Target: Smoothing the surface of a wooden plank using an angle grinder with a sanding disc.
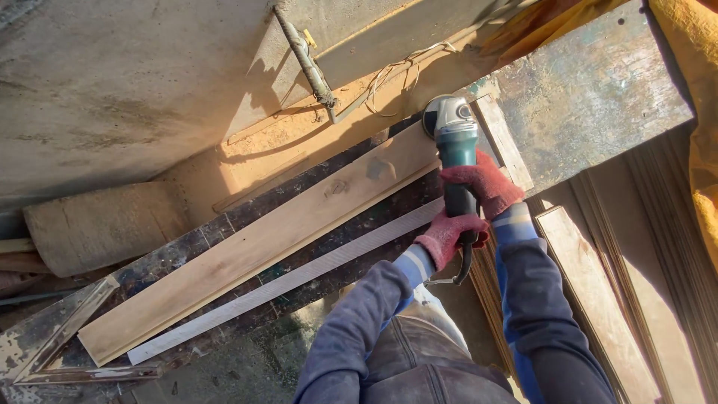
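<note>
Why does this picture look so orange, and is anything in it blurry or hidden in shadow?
Head view: low, warm sunlight tints the long plank and sawdust orange; the angle grinder and both gloved hands, left hand and right hand, are sharp; the bar clamp casts a long shadow; the lower left corner lies dim.

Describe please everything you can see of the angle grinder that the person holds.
The angle grinder has a teal-green body, a grey metal head and a dark rear handle with a cable running from it. It points away from the person, its head at the far end of the long wooden plank. The right hand, in a red glove, grips the body; the left hand, also gloved, grips the rear handle. The disc is hidden.
</note>
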